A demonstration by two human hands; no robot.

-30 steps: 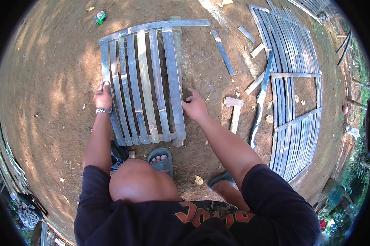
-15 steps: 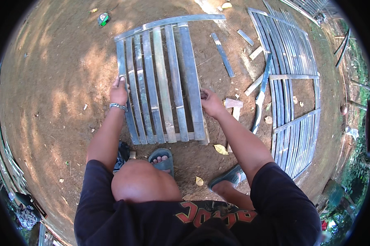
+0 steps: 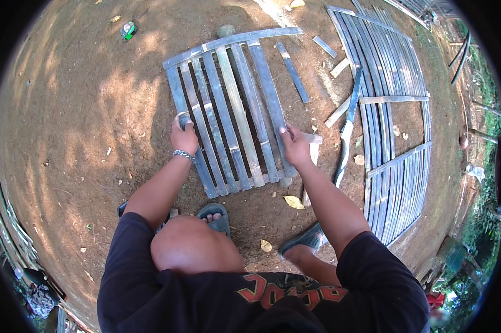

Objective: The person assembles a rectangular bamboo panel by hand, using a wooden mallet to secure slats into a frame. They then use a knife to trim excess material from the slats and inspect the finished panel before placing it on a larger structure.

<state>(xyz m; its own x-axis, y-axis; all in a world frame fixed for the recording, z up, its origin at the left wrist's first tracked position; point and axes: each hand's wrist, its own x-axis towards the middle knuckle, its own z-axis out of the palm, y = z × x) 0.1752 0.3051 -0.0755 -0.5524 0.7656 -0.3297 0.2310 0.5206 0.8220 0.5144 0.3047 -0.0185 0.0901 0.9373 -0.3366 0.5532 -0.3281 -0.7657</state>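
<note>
A small panel of bamboo slats [image 3: 240, 116], nailed across a longer strip at its far end, lies in front of me, turned slightly. My left hand [image 3: 184, 137] is closed round its left outer slat, thumb on top. At the opposite edge my right hand [image 3: 296, 147] grips the right outer slat, its thumb on the upper face and its other fingers mostly hidden. A rounded block [image 3: 226, 30] shows just past the far strip. Beside my right hand lies a pale hatchet-like tool [image 3: 312, 152], partly covered by that hand.
To the right lies a larger bamboo slat panel [image 3: 392, 100] with a rectangular gap. A long-bladed tool [image 3: 347, 127] with a curved handle rests along its left edge. Loose strips [image 3: 294, 73] lie between the panels. A green tape measure [image 3: 128, 30] sits far left on the dirt.
The small panel has turned, its near end swinging right and its far left corner coming closer. My left hand has moved right and nearer; my right hand has shifted right, thumb now on top.
</note>
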